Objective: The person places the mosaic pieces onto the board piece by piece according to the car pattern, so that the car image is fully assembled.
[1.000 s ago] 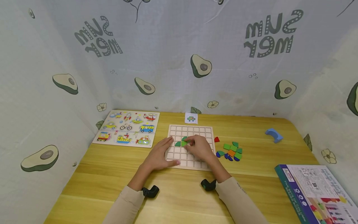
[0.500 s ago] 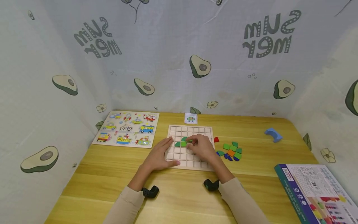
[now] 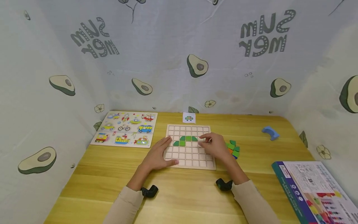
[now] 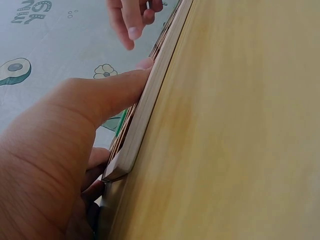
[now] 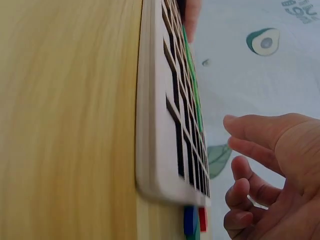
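Observation:
The pale wooden grid board (image 3: 188,157) lies in the middle of the table. Green pieces sit in its cells: a row with a quarter-round, a square (image 3: 188,138) and another quarter-round (image 3: 194,138), and below left a quarter-round (image 3: 176,143) beside a square (image 3: 182,143). My left hand (image 3: 156,155) steadies the board's left side, fingers along that edge and thumb straight on the near rim. Over the board's right part hovers my right hand (image 3: 216,145). In the right wrist view its thumb and forefinger (image 5: 245,127) stand apart, with no piece visible between them.
Loose coloured pieces (image 3: 232,144) lie right of the board, partly hidden by the right hand. A small pattern card (image 3: 189,118) lies behind the board. A picture puzzle (image 3: 123,129) is at left, a blue arch block (image 3: 270,133) and a box (image 3: 316,183) at right.
My right hand has drawn away to the right, uncovering the green quarter-round at the upper row's right end. It now hides the red piece and part of the pile. The left hand stays put.

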A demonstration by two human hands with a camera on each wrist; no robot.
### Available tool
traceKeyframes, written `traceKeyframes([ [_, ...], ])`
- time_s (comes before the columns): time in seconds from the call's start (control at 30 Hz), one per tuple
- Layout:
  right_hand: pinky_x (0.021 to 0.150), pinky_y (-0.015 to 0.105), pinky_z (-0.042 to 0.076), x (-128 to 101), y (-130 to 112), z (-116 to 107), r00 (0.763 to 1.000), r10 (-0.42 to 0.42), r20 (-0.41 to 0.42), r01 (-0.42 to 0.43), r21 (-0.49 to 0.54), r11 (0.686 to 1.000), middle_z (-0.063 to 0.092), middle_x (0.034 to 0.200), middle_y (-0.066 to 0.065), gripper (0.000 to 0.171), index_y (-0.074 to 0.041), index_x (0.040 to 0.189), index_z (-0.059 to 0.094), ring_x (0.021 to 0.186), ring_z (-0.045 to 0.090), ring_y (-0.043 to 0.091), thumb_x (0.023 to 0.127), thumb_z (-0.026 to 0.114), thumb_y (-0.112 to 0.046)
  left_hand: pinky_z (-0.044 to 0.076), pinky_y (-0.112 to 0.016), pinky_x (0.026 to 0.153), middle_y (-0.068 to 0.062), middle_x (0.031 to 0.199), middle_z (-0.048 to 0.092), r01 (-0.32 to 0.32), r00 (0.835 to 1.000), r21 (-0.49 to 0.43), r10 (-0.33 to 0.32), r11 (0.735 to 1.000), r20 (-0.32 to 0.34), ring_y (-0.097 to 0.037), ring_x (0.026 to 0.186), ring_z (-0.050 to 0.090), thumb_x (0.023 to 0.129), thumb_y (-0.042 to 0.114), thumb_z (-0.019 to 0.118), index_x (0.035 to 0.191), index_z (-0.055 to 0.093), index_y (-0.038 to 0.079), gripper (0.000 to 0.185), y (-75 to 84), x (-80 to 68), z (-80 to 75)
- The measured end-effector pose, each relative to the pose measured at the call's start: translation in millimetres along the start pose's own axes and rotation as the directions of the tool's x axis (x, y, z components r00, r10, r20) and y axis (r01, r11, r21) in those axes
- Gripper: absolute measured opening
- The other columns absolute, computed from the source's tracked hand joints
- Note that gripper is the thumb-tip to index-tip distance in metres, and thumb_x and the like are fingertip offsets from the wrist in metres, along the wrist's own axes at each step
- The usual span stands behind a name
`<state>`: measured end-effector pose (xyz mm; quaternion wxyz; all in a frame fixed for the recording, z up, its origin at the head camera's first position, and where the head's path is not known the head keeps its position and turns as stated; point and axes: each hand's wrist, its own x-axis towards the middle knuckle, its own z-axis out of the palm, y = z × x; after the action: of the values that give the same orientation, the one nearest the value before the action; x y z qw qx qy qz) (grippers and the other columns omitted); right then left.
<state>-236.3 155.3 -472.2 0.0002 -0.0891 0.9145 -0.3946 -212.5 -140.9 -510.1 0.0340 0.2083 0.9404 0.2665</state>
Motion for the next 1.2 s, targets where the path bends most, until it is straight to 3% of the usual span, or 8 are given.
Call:
traceKeyframes([
  [0.27, 0.063, 0.028, 0.043, -15.5, 22.1, -28.9, 0.999, 0.004, -0.034, -0.005, -0.022, 1.000, 0.065, 0.092, 0.012, 0.027, -0.001, 0.115, 0.076, 0.076, 0.052, 0.021, 0.094, 0.075, -0.018, 0.028, -0.052, 0.127, -0.003, 0.170, 0.029, -0.005, 1.000, -0.007, 0.005, 1.000, -0.018, -0.030, 0.158, 0.026, 0.079, 0.069, 0.072, 0.162, 0.034, 0.010, 0.108, -1.4, -2.0, 0.2],
  [0.73, 0.061, 0.030, 0.045, -46.6, 51.8, -73.3, 0.992, 0.121, -0.020, -0.122, -0.102, 0.987, 0.067, 0.099, 0.015, 0.031, -0.001, 0.114, 0.075, 0.077, 0.055, 0.021, 0.095, 0.075, -0.026, 0.029, -0.053, 0.126, -0.004, 0.170, 0.030, -0.006, 1.000, -0.013, 0.006, 1.000, -0.005, -0.031, 0.158, 0.026, 0.079, 0.069, 0.072, 0.162, 0.034, 0.010, 0.109, 0.7, -2.8, 0.5],
  [0.83, 0.065, 0.030, 0.045, -49.0, 56.6, -77.8, 0.990, 0.140, -0.003, -0.139, -0.126, 0.982, 0.066, 0.094, 0.011, 0.030, -0.003, 0.109, 0.076, 0.080, 0.056, 0.021, 0.095, 0.076, -0.029, 0.029, -0.053, 0.126, -0.004, 0.170, 0.030, -0.006, 1.000, -0.009, 0.006, 1.000, -0.009, -0.030, 0.157, 0.027, 0.079, 0.069, 0.073, 0.162, 0.034, 0.010, 0.109, 0.7, -2.5, 0.4],
  [1.03, 0.061, 0.032, 0.035, -49.5, 64.7, -82.3, 0.988, 0.149, 0.035, -0.141, -0.167, 0.976, 0.051, 0.072, 0.003, 0.025, -0.004, 0.099, 0.077, 0.067, 0.044, 0.019, 0.092, 0.078, -0.029, 0.030, -0.053, 0.125, -0.004, 0.170, 0.030, -0.012, 1.000, -0.005, 0.012, 1.000, -0.023, -0.030, 0.157, 0.027, 0.079, 0.069, 0.073, 0.162, 0.034, 0.010, 0.108, 0.3, -1.6, 1.0],
  [1.2, 0.060, 0.030, 0.034, -47.5, 71.1, -83.3, 0.988, 0.145, 0.047, -0.135, -0.168, 0.976, 0.053, 0.073, 0.003, 0.027, -0.002, 0.102, 0.076, 0.066, 0.044, 0.019, 0.094, 0.077, -0.028, 0.030, -0.053, 0.125, -0.004, 0.170, 0.031, -0.014, 1.000, -0.016, 0.014, 1.000, -0.026, -0.031, 0.157, 0.027, 0.079, 0.068, 0.074, 0.162, 0.035, 0.010, 0.108, 1.6, -1.6, 1.3],
])
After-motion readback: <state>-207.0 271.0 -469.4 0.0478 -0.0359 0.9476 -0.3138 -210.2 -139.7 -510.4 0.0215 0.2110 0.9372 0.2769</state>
